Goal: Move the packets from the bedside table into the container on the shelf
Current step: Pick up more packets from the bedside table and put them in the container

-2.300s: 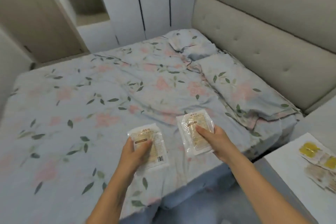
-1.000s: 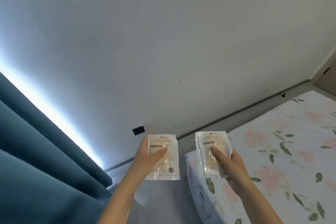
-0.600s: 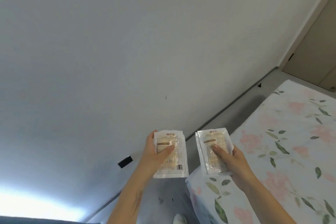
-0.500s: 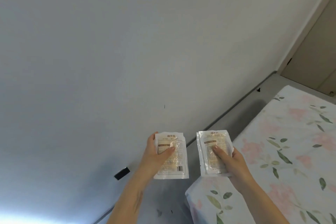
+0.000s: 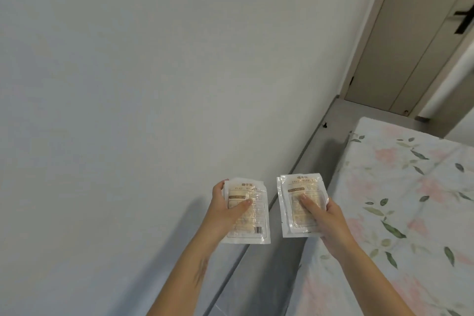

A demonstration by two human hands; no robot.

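Two large surfaces hem you in: a pale wall (image 5: pixel 143 90) fills the left and centre of the view, and the bed (image 5: pixel 400 215) with its floral sheet takes the lower right. Between them runs a narrow strip of grey floor (image 5: pixel 279 272), squeezed by the wall's foot on one side and the mattress edge on the other, widening only towards the far end near the beige door (image 5: pixel 410 41) (its dark handle shows at the upper right edge).

Your forearms reach up from the bottom of the view over this strip. Your left hand (image 5: pixel 225 215) grips the left packet (image 5: pixel 247 213), thumb laid flat across the printed face and fingers wrapped behind its left edge. Your right hand (image 5: pixel 325 218) clamps the right packet (image 5: pixel 300 205) the same way, thumb on the front and fingers curling round its right edge. Both packets are held face-up in the air, side by side and just apart, with a thin gap between their inner edges. The left one hangs over the wall's base; the right one sits above the floor strip, its right edge close to the mattress corner line. Neither the bedside table nor the shelf container is in view.
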